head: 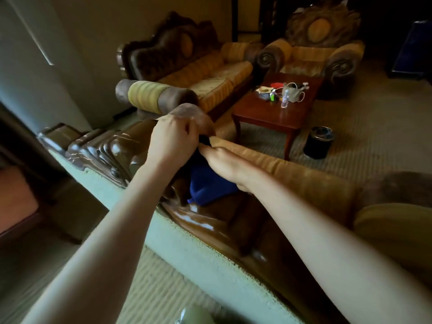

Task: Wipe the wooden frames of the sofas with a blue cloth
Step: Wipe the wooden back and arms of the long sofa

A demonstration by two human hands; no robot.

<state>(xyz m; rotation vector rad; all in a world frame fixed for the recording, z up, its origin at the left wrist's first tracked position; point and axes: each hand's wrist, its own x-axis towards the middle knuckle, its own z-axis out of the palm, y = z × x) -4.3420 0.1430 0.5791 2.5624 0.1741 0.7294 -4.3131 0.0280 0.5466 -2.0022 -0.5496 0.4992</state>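
**A:** Two hands on one rag rn. Blue cloth (205,181) sits bunched on the carved wooden frame (102,150) along the top of the near sofa's back, right where the wood meets the striped cushion (292,169). Tips for doing this bit properly?

**B:** What's each hand doing?

**A:** Left hand (173,139) has its fingers curled, looks like it's pinching the far end of the cloth, tho the contact is partly hidden tbh. Right hand (224,164) lies flat, fingers straight and together, pressing the cloth down.

**B:** Ok imo: spread the rag flatter first, a wad skips the grooves. Keep the flat palm for the smooth glossy top, then push a fingertip w/ cloth over it into the carved ridges. Go w/ the length of the rail, and keep it off the fabric. The other sofa (187,64) and armchair (313,52) by the coffee table (264,113) prob come after.
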